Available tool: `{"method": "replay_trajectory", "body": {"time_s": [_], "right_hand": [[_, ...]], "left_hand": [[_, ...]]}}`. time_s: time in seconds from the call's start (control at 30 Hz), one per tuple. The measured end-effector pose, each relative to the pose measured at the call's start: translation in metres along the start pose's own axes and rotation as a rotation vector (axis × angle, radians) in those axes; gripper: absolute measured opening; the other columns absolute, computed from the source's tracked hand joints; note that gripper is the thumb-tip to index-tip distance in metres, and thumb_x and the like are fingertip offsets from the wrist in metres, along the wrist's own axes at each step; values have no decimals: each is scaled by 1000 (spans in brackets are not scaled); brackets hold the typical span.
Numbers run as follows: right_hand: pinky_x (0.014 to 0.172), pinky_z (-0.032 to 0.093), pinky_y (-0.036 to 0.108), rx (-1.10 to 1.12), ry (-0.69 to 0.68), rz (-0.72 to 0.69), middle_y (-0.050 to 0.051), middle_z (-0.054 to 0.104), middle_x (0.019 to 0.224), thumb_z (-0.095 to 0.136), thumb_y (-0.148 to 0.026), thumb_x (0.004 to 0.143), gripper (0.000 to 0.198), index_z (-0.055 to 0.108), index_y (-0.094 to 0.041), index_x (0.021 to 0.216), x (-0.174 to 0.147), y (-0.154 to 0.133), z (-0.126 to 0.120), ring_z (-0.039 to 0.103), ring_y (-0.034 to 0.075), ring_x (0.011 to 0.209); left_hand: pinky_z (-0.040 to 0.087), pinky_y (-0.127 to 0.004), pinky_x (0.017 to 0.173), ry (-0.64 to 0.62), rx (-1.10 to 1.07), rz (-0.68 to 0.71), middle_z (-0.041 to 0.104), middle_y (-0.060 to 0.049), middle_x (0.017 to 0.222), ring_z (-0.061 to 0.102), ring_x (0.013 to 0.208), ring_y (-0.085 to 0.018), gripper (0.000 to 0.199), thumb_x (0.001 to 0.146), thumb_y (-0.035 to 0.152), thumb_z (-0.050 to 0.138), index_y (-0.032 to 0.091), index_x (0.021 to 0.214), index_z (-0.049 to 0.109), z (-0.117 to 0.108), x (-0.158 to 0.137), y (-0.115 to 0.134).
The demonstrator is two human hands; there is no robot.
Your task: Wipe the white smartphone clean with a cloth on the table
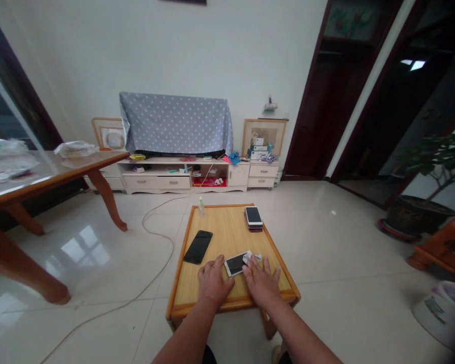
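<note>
A white-framed smartphone (235, 264) lies screen up near the front of the small wooden table. My left hand (214, 283) steadies its left end, fingers at the edge and thumb along the near side. Under the fingertips of my right hand (263, 284) is a crumpled white wipe (249, 256), pressed on the phone's right end. A larger black smartphone (198, 247) rests flat to the left. At the far right of the tabletop sits a stack of phones (254, 217), a white one on top. A small clear bottle (201, 206) stands upright at the far left corner.
The low wooden table (224, 215) has raised edges. A cable (157, 235) runs across the tiled floor on the left, by a larger table (108, 163). Against the wall is a white TV cabinet (155, 182). On the right are a potted plant (417, 215) and a white bucket (442, 311).
</note>
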State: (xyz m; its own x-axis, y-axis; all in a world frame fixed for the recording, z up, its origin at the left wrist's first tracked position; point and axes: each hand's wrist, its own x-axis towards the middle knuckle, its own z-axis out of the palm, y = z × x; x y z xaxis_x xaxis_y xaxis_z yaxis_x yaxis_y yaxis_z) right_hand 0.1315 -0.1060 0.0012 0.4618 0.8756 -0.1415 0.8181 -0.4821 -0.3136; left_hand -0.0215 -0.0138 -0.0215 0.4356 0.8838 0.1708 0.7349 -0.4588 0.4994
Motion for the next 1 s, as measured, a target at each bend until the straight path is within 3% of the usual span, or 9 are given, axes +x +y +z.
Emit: {"method": "replay_trajectory", "body": {"time_s": [0.2, 0.47, 0.67, 0.9, 1.0], "right_hand": [[116, -7, 69, 85, -24, -240, -8, 31, 162, 3, -63, 101, 64, 38, -45, 151, -28, -19, 11, 1, 29, 155], [116, -5, 71, 25, 39, 7, -7, 29, 163, 5, -65, 100, 68, 39, -38, 152, -9, 11, -2, -1, 32, 154], [117, -6, 69, 24, 2, -198, -9, 32, 161, 6, -63, 101, 63, 41, -45, 150, -31, -7, 6, 1, 30, 154], [115, -3, 72, -10, 34, 42, -4, 30, 163, 6, -62, 101, 65, 40, -39, 152, -9, 5, -6, -1, 32, 154], [116, -3, 70, 6, 17, -21, -3, 32, 162, 6, -63, 101, 67, 43, -38, 151, -13, -5, -4, 0, 32, 154]], "left_hand": [[24, -38, 108, -41, 2, 5, 64, -7, 134, 48, 130, -24, 63, 78, 37, 61, 26, 138, 46, -2, 0, -2], [24, -39, 108, -20, 40, 2, 63, -7, 133, 49, 128, -25, 68, 74, 40, 66, 28, 138, 47, -2, 0, 1], [23, -38, 109, -30, 17, -14, 64, -7, 132, 49, 128, -24, 66, 75, 40, 65, 28, 136, 48, -1, 0, 1], [25, -39, 107, -22, 29, -6, 64, -8, 132, 50, 127, -25, 67, 74, 38, 65, 27, 137, 48, -3, 0, 4], [25, -39, 108, -41, 21, -15, 63, -8, 134, 49, 128, -25, 66, 76, 39, 65, 26, 138, 47, -5, 0, 4]]}}
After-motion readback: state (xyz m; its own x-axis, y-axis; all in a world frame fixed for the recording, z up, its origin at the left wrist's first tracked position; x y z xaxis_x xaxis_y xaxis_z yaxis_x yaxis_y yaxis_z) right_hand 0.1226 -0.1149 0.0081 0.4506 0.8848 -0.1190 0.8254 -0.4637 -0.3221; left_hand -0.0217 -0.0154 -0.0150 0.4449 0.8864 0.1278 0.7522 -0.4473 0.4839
